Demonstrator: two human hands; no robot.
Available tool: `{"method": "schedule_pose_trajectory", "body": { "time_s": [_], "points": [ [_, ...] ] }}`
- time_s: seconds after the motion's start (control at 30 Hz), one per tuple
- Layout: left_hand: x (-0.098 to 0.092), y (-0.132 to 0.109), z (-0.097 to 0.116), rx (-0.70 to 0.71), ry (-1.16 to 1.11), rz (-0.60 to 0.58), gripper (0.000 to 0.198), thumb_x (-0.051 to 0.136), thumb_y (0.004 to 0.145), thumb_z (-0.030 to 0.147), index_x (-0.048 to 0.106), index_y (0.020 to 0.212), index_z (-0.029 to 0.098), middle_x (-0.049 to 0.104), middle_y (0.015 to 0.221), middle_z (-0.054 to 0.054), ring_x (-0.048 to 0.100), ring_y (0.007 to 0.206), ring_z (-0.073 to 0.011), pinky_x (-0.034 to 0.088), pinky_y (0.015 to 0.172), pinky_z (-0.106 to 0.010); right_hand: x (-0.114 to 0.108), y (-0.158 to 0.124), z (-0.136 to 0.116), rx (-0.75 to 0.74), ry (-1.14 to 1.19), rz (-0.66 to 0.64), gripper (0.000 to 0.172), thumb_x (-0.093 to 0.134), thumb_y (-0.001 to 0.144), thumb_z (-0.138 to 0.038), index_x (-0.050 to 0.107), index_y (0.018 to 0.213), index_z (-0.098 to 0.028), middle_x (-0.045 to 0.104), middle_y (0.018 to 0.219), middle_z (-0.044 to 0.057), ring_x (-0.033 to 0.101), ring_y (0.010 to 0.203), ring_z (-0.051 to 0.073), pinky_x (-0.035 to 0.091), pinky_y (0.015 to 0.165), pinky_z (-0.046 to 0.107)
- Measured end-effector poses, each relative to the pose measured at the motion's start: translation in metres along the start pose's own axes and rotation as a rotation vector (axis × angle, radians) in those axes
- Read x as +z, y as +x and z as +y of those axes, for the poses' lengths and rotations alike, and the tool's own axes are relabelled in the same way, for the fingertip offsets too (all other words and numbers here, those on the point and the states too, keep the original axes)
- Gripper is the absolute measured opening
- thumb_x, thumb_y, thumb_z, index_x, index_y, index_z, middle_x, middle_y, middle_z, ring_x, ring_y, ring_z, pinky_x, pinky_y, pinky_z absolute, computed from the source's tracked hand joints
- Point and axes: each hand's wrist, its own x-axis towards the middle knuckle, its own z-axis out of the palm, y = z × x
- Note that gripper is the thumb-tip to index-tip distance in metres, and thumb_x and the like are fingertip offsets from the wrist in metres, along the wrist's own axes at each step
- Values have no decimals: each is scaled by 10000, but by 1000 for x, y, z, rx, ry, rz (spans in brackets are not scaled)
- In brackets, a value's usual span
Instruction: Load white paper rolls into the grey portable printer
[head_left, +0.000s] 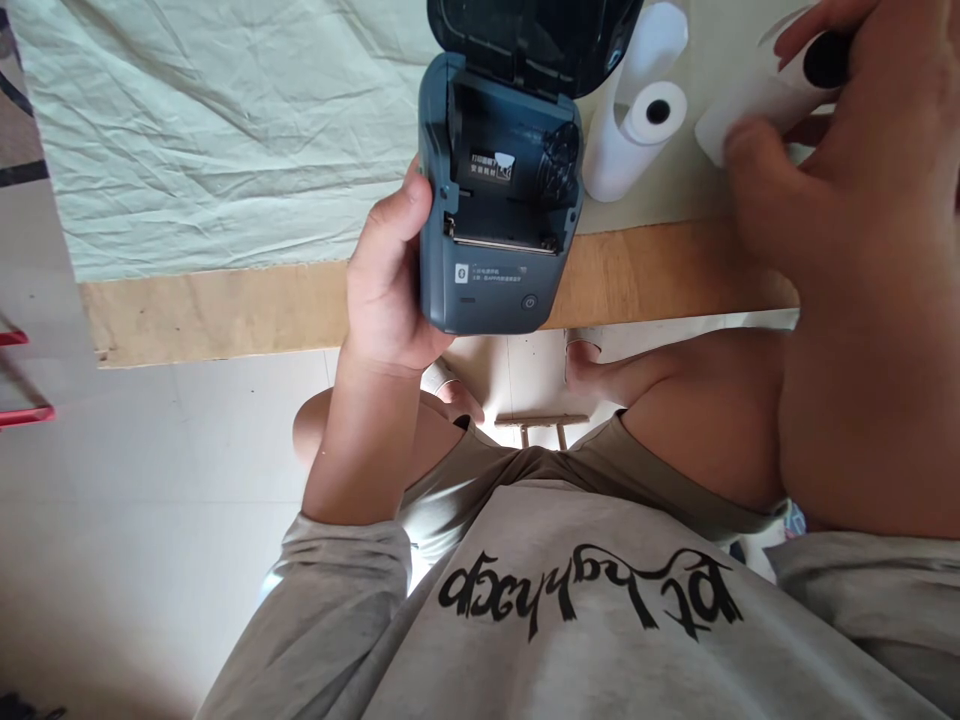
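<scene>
My left hand (390,280) grips the side of a dark blue-grey portable printer (495,300), its thumb along the left edge. The printer's glossy black lid (525,45) is swung back, exposing a hollow compartment with a small label inside. A Bluetooth mark and a power button show on its front face. At the upper right, my right hand (832,200) has its thumb and fingers around a white paper roll (757,105) with a black end. Another white paper roll (630,150), partly unwound, lies between that hand and the printer.
A pale green cloth (225,130) covers the table, wrinkled on the left. The bare wooden table edge (225,310) runs along the front. Below are my legs, a small wooden stool-like frame (541,421) and light floor tiles. Red bars (26,414) show at far left.
</scene>
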Motion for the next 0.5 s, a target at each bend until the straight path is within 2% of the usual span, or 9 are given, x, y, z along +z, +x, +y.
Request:
{"method": "schedule_pose_trajectory", "body": {
  "time_s": [0.07, 0.1, 0.2, 0.27, 0.33, 0.4, 0.5],
  "points": [
    [1, 0, 0, -4, -26, 1, 230, 480, 888, 393, 670, 934, 271, 719, 1000, -28, 542, 1309, -265, 518, 1027, -393, 0, 2, 0, 17, -17, 3, 489, 604, 733, -216, 567, 1218, -164, 523, 1270, 112, 519, 1173, 199, 439, 964, 362],
    [1, 0, 0, -6, -32, -2, 223, 488, 888, 394, 671, 934, 276, 718, 997, -22, 543, 1308, -262, 524, 1021, -388, 1, 3, 2, 14, -4, 12, 518, 630, 719, -237, 565, 1228, -162, 525, 1274, 112, 528, 1161, 203, 445, 951, 362],
    [0, 1, -1, 4, -12, -21, 214, 553, 844, 441, 688, 925, 298, 723, 1015, -12, 545, 1305, -276, 546, 980, -375, 2, 5, 8, -25, 89, 47, 590, 587, 702, -160, 520, 1288, -175, 558, 1210, 80, 542, 964, 129, 446, 744, 284],
    [0, 1, -1, 13, 15, -2, 224, 539, 842, 445, 697, 913, 303, 726, 1025, -12, 546, 1305, -278, 556, 959, -378, 1, 4, 10, -53, 110, 45, 607, 500, 691, -80, 520, 1287, -192, 574, 1148, 58, 524, 901, 96, 414, 700, 259],
    [0, 1, -1, 22, 19, 19, 247, 481, 873, 417, 696, 904, 299, 724, 1028, -12, 545, 1311, -267, 564, 951, -380, -1, 2, 7, -49, 77, 16, 587, 473, 694, -70, 542, 1260, -208, 560, 1176, 66, 542, 1008, 124, 416, 754, 277],
    [1, 0, -1, 21, 16, 20, 280, 432, 895, 399, 691, 903, 292, 720, 1035, -13, 538, 1321, -259, 572, 949, -380, -2, 1, 4, -15, 61, -16, 515, 507, 742, -146, 552, 1250, -219, 520, 1265, 94, 532, 1152, 178, 418, 777, 298],
    [2, 0, 0, 9, 30, 33, 305, 389, 903, 386, 681, 913, 297, 719, 1023, -8, 530, 1333, -249, 575, 959, -382, -4, 0, 3, -40, 98, -9, 519, 548, 763, -215, 534, 1282, -216, 507, 1308, 105, 539, 1168, 197, 419, 749, 298]
  ]
}}
